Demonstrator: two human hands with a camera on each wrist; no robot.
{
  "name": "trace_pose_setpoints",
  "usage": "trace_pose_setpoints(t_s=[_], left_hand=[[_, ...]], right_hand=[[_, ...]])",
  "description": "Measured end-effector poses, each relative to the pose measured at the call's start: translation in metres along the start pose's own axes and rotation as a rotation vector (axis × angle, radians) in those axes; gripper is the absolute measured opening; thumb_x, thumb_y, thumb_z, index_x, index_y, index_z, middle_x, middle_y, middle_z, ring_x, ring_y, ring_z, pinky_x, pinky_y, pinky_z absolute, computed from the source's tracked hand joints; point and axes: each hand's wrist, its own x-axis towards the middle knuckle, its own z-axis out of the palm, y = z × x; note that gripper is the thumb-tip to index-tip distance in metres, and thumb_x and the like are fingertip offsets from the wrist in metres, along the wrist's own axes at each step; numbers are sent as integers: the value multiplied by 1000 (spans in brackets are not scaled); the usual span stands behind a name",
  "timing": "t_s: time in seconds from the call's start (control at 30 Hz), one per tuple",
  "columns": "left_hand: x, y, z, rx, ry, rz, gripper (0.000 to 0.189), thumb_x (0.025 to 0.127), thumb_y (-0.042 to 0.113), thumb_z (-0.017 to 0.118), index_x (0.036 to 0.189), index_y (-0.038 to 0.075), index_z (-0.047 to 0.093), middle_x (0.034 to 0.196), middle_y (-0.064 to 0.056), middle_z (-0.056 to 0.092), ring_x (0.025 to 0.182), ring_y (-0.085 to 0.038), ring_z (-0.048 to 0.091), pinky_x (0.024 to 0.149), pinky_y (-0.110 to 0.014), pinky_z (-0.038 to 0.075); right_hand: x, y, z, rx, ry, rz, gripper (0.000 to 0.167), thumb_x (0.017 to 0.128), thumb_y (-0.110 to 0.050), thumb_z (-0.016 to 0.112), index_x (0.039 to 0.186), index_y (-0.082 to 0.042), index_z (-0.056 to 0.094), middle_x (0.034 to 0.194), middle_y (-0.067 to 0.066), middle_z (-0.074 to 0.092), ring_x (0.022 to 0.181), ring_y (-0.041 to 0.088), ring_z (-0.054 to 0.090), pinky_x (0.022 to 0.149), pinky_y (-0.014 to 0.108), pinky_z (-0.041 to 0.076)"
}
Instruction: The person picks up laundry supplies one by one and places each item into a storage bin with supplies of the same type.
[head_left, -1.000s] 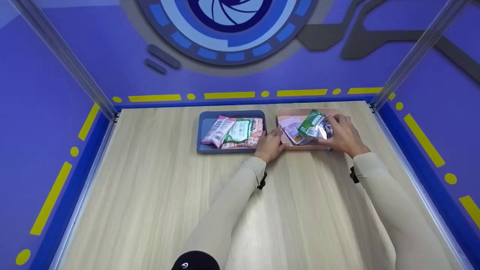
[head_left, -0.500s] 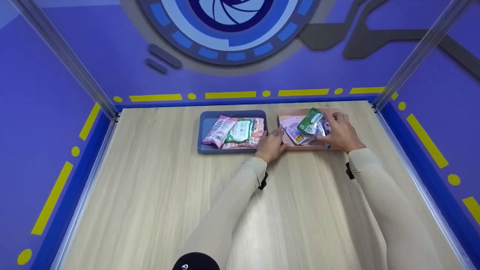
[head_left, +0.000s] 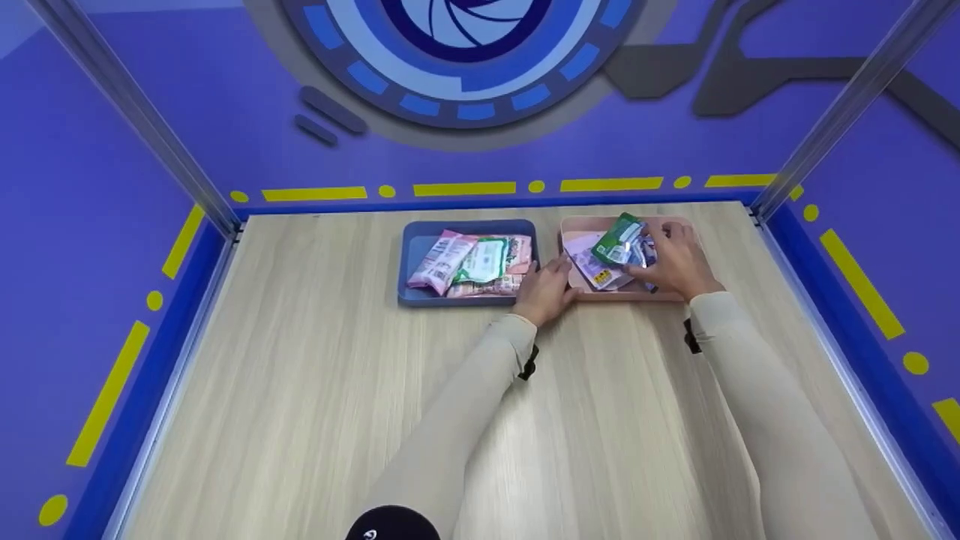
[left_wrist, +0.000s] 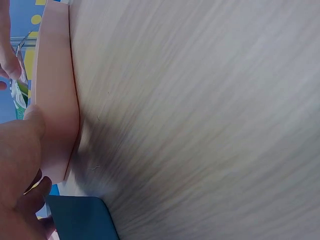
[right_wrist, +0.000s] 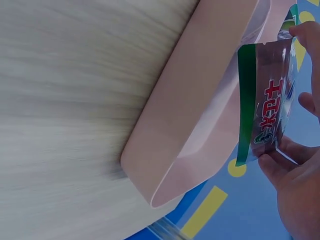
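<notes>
In the head view my right hand (head_left: 681, 259) pinches a shiny plastic packet with green edging and red lettering (right_wrist: 267, 100), tilted over the pink tray. A green and silver packet part (head_left: 619, 240) shows at its left; whether it is the same packet I cannot tell. Beneath, a lilac packet (head_left: 589, 259) lies in the pink tray (head_left: 630, 296). My left hand (head_left: 544, 292) is between the trays, its thumb touching the rim of the pink tray (left_wrist: 55, 90) and other fingers at the blue tray's edge. What its far fingers touch is partly hidden.
The blue-grey tray (head_left: 427, 301) holds a pink packet (head_left: 442, 262), a white and green packet (head_left: 482, 260) and other pink packets (head_left: 499, 285). Both trays stand near the back edge of the wooden table (head_left: 315, 360). Blue panels (head_left: 187, 135) enclose the back and sides.
My right hand has shifted slightly left and tilted the packet a little more over the pink tray. My left hand stays at the trays' adjoining corners.
</notes>
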Motion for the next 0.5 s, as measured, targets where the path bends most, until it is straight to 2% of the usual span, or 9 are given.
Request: trace_pose_setpoints(t_s=[0.17,0.5], left_hand=[[0,1,1,-15,-6,-3,63,103,49,58,152,11,49,161,-3,43,145,-17,43,123,-47,28],[0,0,1,-11,3,-8,64,102,50,58,153,11,48,161,-4,43,145,-17,43,123,-48,29]], right_hand=[[2,0,0,22,-27,40,80,82,-45,85,142,-9,46,149,28,33,136,46,31,113,67,33],[6,-2,2,-47,-65,47,88,82,-53,82,149,-13,40,148,31,33,134,48,33,112,69,33]])
